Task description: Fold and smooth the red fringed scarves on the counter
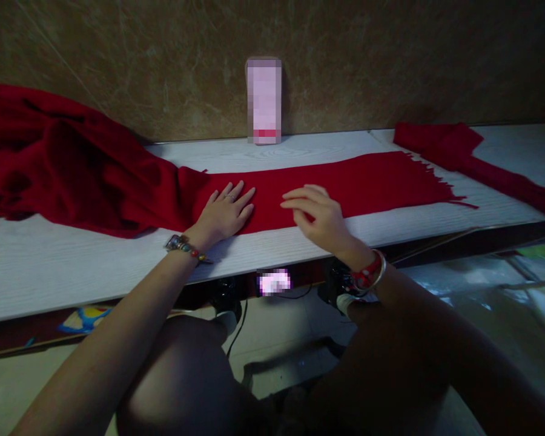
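Observation:
A red scarf (pixel 372 181) with a fringed right end lies flat along the white wood-grain table. My left hand (pixel 224 212) rests palm down on it, fingers spread, with a ring on one finger. To the right, my right hand (pixel 320 218) is over the scarf with its fingers loosely bent and the thumb apart from them. Nothing shows between those fingers. Whether its fingertips touch the cloth, I cannot tell. Left of my left hand, the red cloth bunches into a large loose heap (pixel 86 163).
Another folded red fringed cloth (pixel 454 148) lies at the table's right. A phone-like object (pixel 264 100), blurred out, leans on the brown marbled wall (pixel 163 60). Below the front edge of the table (pixel 63 266) are a cable, a blurred lit object (pixel 275 282) and clear plastic (pixel 495 303).

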A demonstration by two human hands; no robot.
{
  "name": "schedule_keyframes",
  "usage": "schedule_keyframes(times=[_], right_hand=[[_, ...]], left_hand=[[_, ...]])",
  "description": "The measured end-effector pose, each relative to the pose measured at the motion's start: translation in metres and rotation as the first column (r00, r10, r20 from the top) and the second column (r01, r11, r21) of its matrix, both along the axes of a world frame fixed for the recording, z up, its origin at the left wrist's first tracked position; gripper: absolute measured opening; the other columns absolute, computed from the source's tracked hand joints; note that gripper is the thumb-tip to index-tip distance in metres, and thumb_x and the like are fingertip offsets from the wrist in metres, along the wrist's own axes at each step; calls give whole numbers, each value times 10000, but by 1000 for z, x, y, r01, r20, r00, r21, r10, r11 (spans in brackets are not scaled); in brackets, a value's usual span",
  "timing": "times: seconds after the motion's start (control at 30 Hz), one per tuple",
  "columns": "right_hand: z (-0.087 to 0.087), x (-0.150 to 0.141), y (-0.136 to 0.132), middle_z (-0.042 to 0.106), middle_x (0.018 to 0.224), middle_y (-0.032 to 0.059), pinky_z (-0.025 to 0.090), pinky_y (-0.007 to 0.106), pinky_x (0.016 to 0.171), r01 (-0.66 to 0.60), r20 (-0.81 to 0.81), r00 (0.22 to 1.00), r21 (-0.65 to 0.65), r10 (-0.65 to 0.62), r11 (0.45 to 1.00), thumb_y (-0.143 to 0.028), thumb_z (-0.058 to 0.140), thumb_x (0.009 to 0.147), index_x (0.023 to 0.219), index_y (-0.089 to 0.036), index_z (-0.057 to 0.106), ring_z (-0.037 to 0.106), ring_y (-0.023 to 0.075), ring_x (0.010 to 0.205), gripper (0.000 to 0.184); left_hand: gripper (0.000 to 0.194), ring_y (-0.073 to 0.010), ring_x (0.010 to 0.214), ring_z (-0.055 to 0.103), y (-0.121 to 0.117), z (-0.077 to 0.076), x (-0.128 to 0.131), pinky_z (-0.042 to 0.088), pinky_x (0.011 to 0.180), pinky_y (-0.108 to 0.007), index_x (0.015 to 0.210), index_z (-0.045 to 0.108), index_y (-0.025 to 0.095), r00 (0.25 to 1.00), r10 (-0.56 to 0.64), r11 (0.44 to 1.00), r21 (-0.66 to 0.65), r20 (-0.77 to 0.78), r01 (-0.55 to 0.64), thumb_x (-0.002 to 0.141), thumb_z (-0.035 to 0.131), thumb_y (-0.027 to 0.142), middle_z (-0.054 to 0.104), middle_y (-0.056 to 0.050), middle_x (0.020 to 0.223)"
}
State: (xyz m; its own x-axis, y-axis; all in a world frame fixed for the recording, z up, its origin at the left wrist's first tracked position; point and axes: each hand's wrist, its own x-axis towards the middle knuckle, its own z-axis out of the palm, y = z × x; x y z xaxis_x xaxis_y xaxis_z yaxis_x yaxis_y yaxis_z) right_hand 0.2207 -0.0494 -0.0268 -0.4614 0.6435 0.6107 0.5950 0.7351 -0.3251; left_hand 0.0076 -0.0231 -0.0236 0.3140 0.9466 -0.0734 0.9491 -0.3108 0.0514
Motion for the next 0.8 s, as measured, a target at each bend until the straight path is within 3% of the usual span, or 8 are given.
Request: schedule_keyframes(times=[0.1,0.23,0.43,0.53,0.6,0.8], right_hand=[[4,18,6,562,1307,89,355,511,1024,252,82,966,-128,-243,959,-183,440,869,1173,-216,617,487,243,1221,353],[-3,38,9,445,1433,86,239,599,1074,397,395,878,-289,-270,871,-306,448,897,1310,-236,511,354,291,1337,424],[-3,40,9,409,1455,111,223,565,1095,433,401,865,-291,-302,853,-284,440,908,1335,-189,488,320,277,1359,440],[-1,27,11,376,1471,130,201,590,1092,402,338,888,-241,-312,883,-282,460,904,1347,-175,472,292,291,1371,456],[0,15,12,359,1480,135,199,600,1089,347,329,907,-226,-263,910,-297,478,900,1354,-172,462,274,297,1378,471],[-6,6,12,397,1458,129,246,585,1078,238,425,899,-286,-100,928,-343,456,918,1344,-192,474,330,285,1354,453]], left_hand=[[546,-276,1419,136,-3,0,-1,180,1116,-496,1464,232,251,1000,4,1000,-10,-10,-4,952,199,438,167,-62,1554],[616,-301,1420,108,-10,4,-2,146,1121,-514,1472,198,260,999,23,999,-40,-25,-24,922,259,531,131,-45,1562],[725,-349,1417,32,-18,11,2,97,1113,-565,1480,153,256,997,58,990,-128,-48,-64,875,320,618,65,-63,1569],[681,-361,1415,54,-14,12,9,110,1100,-592,1473,191,268,998,54,996,-64,-12,-55,890,293,605,83,-65,1568],[660,-359,1415,60,-10,11,14,118,1096,-599,1471,198,278,999,37,999,-35,11,-37,898,273,598,91,-60,1568],[689,-357,1415,42,-4,11,21,112,1099,-596,1478,145,291,997,48,987,-149,-54,-56,885,263,622,67,-48,1569]])
